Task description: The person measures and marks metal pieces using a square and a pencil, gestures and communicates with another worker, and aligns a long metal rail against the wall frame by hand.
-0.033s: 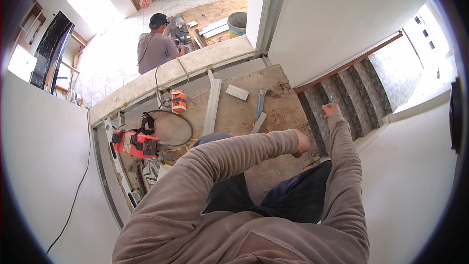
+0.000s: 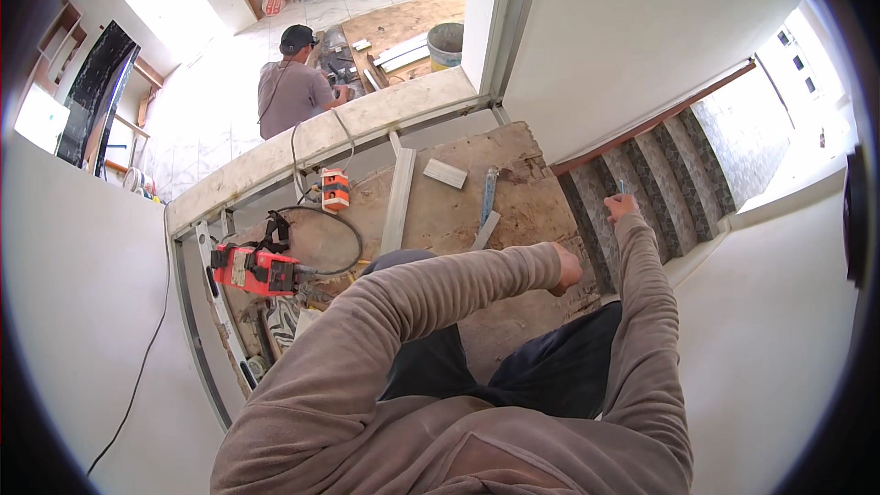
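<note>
My right hand (image 2: 623, 207) is stretched out over the patterned stairs (image 2: 646, 188) on the right. Its fingers pinch a thin, pale bluish stick (image 2: 622, 186) that points upward; its kind is too small to tell. Across my body reaches my left hand (image 2: 567, 269), above the edge of the worn landing board near the top of the stairs. Its fingers curl downward and are mostly hidden, so anything in them cannot be made out. On the landing, left of that hand, lie a short grey strip (image 2: 486, 230) and a blue tube-like tool (image 2: 489, 194).
A long metal profile (image 2: 398, 199) and a short offcut (image 2: 445, 173) lie on the board. Further left are a red tool case (image 2: 252, 270), an orange device (image 2: 335, 191), a cable and a spirit level (image 2: 223, 310). Beyond the ledge a person (image 2: 295, 87) sits near a bucket (image 2: 445, 44).
</note>
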### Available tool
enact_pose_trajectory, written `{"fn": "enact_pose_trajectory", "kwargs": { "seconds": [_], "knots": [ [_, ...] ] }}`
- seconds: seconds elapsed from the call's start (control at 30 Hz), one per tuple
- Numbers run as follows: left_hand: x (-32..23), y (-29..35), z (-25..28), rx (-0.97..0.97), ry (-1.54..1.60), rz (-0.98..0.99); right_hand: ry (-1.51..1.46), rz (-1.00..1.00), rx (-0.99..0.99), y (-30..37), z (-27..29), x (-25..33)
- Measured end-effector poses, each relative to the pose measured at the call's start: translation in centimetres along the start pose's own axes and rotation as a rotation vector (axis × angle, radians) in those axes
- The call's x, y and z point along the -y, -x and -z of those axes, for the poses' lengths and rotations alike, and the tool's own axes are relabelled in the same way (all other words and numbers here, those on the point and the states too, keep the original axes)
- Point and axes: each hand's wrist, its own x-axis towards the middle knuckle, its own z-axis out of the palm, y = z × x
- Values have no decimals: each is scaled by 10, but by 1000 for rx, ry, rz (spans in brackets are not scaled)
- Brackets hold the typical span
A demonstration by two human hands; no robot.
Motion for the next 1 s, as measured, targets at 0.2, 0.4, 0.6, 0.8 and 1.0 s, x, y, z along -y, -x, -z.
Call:
{"fn": "enact_pose_trajectory", "kwargs": {
  "seconds": [0.2, 0.4, 0.6, 0.8, 1.0],
  "knots": [
    [0, 0, 2, 8, 8, 9, 1, -24, -9, 4, 1, 4],
    [-1, 0, 3, 28, 1, 13, 10, -48, 4, 4, 1, 6],
    [0, 1, 3, 13, 2, 11, 6, -26, -20, 3, -1, 7],
    [-2, 2, 7, 45, 1, 14, -10, 37, -142, -1, -4, -2],
    [-1, -1, 4, 0, 3, 8, 73, -2, -45, -5, 2, -1]
  ]
}}
